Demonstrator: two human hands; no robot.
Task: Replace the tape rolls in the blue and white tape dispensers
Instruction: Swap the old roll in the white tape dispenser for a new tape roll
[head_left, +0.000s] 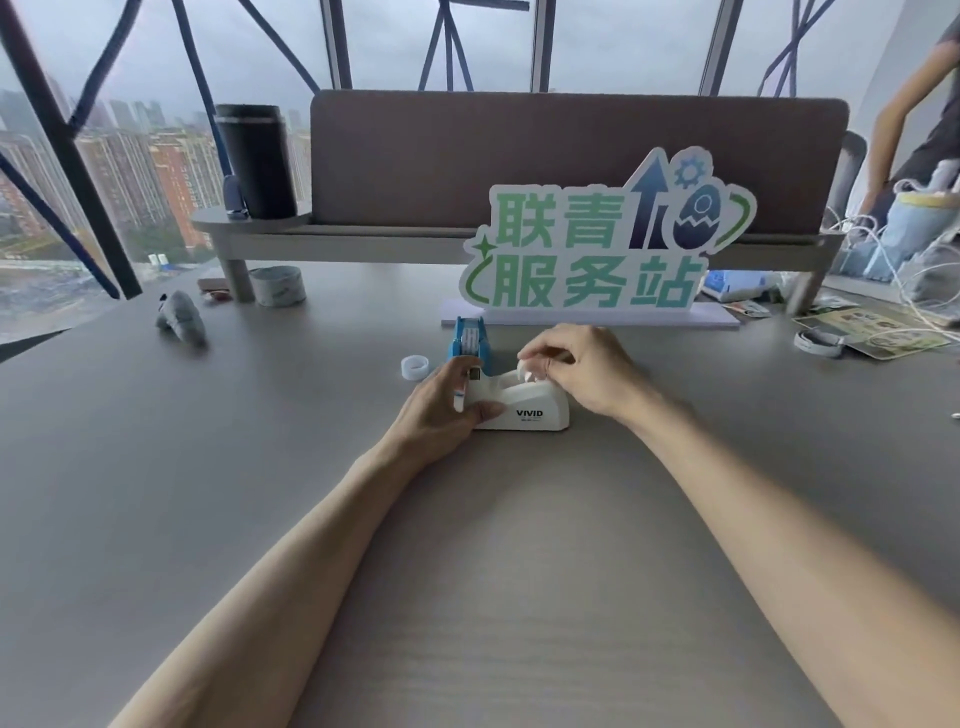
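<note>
The white tape dispenser (530, 410), marked VIVID, lies on the grey table (467, 571) in the middle of the view. My left hand (441, 410) grips its left end, thumb on the front face. My right hand (576, 369) hovers over the dispenser's top with fingertips pinched on a small white piece at the roll slot; what it is I cannot tell. The blue tape dispenser (469, 340) stands just behind my left hand. A small clear tape roll (414, 367) lies flat to the left of the blue dispenser.
A green-and-white cut-out sign (597, 260) stands right behind the dispensers. A wide tape roll (278, 286) and a grey plush toy (179, 317) lie at the back left. A black tumbler (257, 161) stands on the raised shelf. Papers and cables lie at far right, beside another person.
</note>
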